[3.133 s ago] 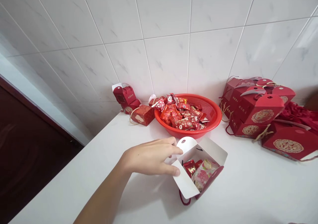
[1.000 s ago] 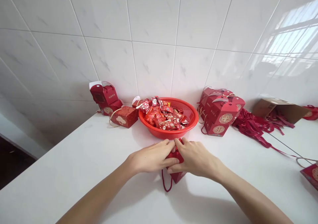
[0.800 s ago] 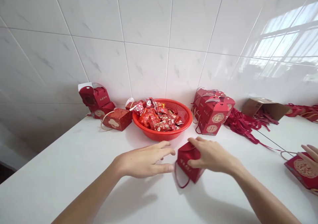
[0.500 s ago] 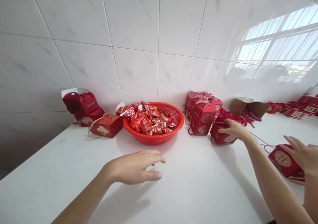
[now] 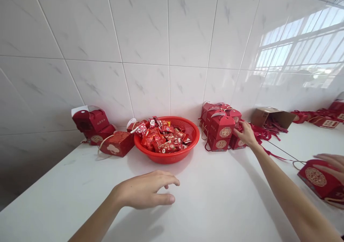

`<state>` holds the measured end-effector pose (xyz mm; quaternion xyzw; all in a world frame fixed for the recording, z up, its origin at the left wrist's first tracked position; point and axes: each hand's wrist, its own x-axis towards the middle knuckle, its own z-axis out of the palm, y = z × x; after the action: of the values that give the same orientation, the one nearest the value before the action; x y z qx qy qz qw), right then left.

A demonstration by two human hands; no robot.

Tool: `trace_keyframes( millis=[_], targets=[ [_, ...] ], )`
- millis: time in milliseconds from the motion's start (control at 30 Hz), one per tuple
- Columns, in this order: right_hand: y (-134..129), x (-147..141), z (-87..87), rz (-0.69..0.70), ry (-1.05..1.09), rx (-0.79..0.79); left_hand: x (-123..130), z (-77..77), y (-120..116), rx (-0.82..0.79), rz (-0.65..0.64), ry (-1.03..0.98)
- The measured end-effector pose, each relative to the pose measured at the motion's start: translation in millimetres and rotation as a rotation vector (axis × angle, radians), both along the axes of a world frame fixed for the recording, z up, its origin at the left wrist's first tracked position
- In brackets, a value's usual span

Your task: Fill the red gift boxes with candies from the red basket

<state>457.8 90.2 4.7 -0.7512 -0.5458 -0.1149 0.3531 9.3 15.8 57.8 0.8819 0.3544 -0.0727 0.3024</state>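
My left hand (image 5: 146,190) hovers over the white table in front of the red basket, fingers apart and holding nothing. My right hand (image 5: 246,134) reaches out to a small red gift box (image 5: 236,143) and grips its top. That box stands against the right side of a stack of red gift boxes (image 5: 220,131) with gold round emblems. Partly hidden by my fingers is the box's upper part. Nearest to my left hand is the red plastic basket (image 5: 165,159), full of red-wrapped candies (image 5: 168,138).
Two stacked red boxes (image 5: 94,125) and a box lying on its side (image 5: 118,143) are at the left. Behind my right hand are red ribbons (image 5: 264,132) and an open cardboard box (image 5: 271,117). At far right a co-worker's hand (image 5: 333,165) touches another red box (image 5: 317,177).
My right hand has moved left with the red gift box, which now stands against the stack. My left hand stays almost where it was. The camera view has tilted slightly up.
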Motion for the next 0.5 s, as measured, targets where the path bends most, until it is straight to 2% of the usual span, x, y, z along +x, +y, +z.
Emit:
trace_keyframes(
  millis=[67,133,200,267,367,400,433,500],
  targets=[
    [-8.4,-17.8,-0.3,-0.054,0.105,0.182,-1.3,0.8,0.4,-0.006,0.013,-0.006],
    [-19.9,-42.9,-4.1,-0.082,0.118,0.345,-2.5,1.7,0.7,-0.011,0.024,-0.01],
    [-31.7,-71.4,-13.2,-0.032,0.027,0.366,-2.8,2.3,1.0,-0.01,0.026,-0.009],
    [-40.3,-98.1,-27.2,0.119,-0.106,0.256,-2.3,2.3,1.1,-0.007,0.018,-0.002],
    [-40.7,-125.7,-51.8,0.542,-0.228,-0.021,-0.6,1.5,1.0,-0.018,-0.002,0.015],
    [-37.4,-130.3,-59.3,0.609,-0.224,-0.092,-0.1,1.3,0.8,-0.023,-0.008,0.022],
    [-32.7,-132.5,-66.0,0.624,-0.203,-0.143,0.2,1.1,0.6,-0.027,-0.011,0.027],
    [-21.6,-130.0,-76.9,0.567,-0.137,-0.19,0.4,1.2,0.3,-0.03,-0.013,0.032]
  ],
)
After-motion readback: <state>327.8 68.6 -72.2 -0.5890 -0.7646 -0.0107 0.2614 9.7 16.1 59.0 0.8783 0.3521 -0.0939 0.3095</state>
